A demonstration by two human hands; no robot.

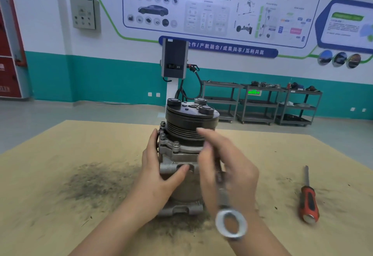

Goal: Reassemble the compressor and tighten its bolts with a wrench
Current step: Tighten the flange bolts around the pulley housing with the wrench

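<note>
While we've got the compressor [187, 154] standing on end in the middle of the tan board [60, 215], its long axis runs straight up toward 12 o'clock, with the black grooved pulley and clutch plate on top and the grey cast body below, foot lugs down on the board. Our left hand [159, 175] wraps the body from the 9 o'clock side: fingers curled round the far flank and the thumb pressed on the front face just under the bolted flange. Our right hand [224, 166] is at about 3 o'clock of the body, blurred, with fingers curled round the shank of a wrench [226, 205]. That wrench lies close to upright too, its ring end [231, 224] pointing down at 6 o'clock toward us; the other end is hidden behind the hand, so we can't tell whether it sits on a bolt. Off at 3 o'clock, well apart from the compressor, a red-and-black screwdriver [308, 201] lies on the board with its blade pointing away toward 12. Dark grime is smeared on the board around 8 o'clock of the compressor.
</note>
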